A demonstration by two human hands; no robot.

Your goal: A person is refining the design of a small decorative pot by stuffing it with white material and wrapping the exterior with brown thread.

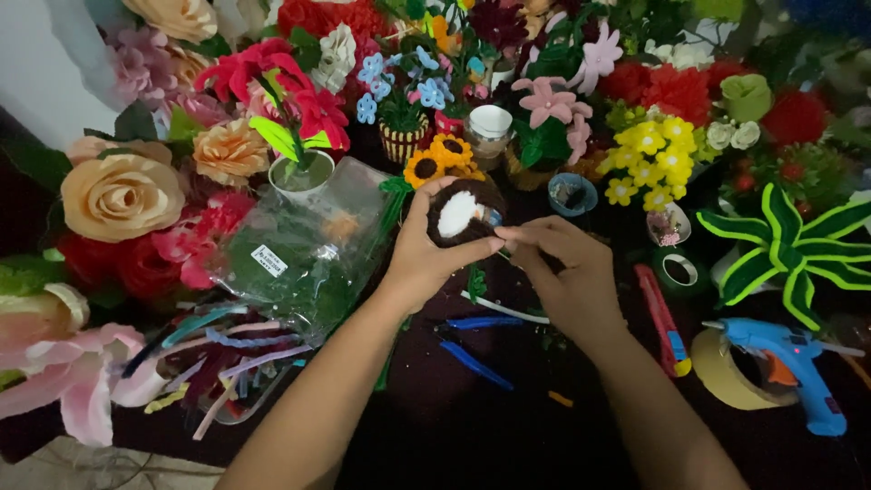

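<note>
The left hand (422, 259) is wrapped around a small round dark-brown fuzzy pot with a white foam filling (463, 213), which is held up above the dark tabletop (472, 426), tilted so that the white face is turned toward the camera. The right hand (562, 272) is closed in a pinch at the pot's right rim, its fingertips (508, 238) touching the edge; whether something thin is caught between them cannot be told. Small yellow sunflowers with brown centres (440, 159) are seen just above the pot.

The pot is judged to be light and soft-skinned, its filling crumbly, so it is best cupped around the sides rather than squeezed or pressed on the white face. Blue pliers (476, 345) lie on the table below the hands, and a blue hot-glue gun (794, 363) is set well to the right.
</note>
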